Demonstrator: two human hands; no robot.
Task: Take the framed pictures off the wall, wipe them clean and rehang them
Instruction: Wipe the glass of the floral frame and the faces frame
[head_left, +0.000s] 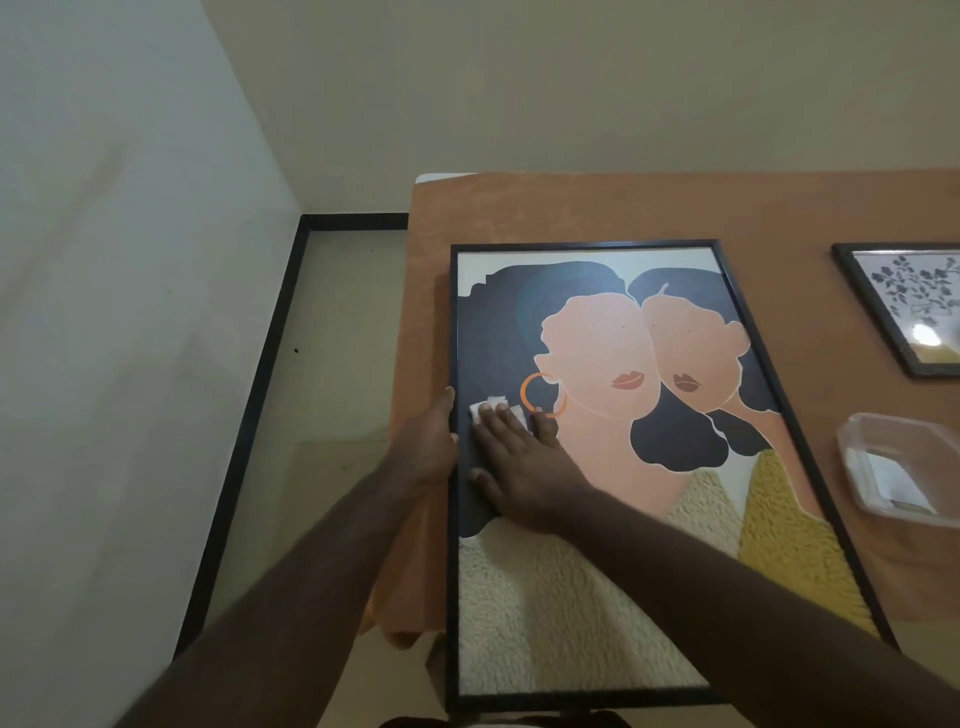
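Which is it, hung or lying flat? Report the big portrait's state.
Lying flat. The large framed picture lies face up on the orange-covered table, with the right hand pressing a white wipe on it.
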